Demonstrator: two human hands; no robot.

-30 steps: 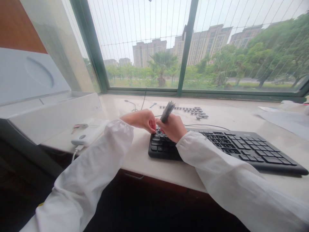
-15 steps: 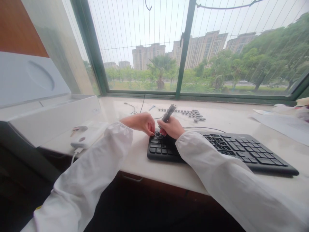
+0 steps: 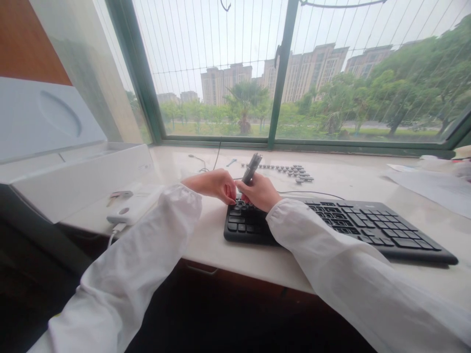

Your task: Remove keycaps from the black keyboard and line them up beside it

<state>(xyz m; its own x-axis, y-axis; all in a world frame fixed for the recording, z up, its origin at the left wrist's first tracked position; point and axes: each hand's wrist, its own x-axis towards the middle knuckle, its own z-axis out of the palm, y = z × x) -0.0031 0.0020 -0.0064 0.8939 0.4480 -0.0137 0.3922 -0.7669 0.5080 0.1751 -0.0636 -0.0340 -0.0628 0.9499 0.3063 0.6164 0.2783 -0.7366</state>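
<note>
A black keyboard (image 3: 253,239) lies on the white ledge, and several of its key positions show bare frames without caps. At its far left corner, my left hand (image 3: 225,187) is closed, with thumb and fingertips pinched low over the keys. Whatever sits in that pinch is hidden. My right hand (image 3: 262,192) is wrapped round a dark grey, thick handheld tool (image 3: 251,169), held tilted with its blunt end up. The tool's lower end is hidden by my fingers, close to the left fingertips.
Loose black keycaps (image 3: 294,171) lie in rows behind the keyboard, near a small blue item (image 3: 231,162) and thin cables. On the left are a white charger-like box (image 3: 127,212) and an open white carton (image 3: 91,181). Papers (image 3: 434,184) lie at the right, below the window.
My right hand has shifted slightly left with the tool, whose upper end has dropped away from its earlier spot toward the left. My left hand stays at the keyboard's corner.
</note>
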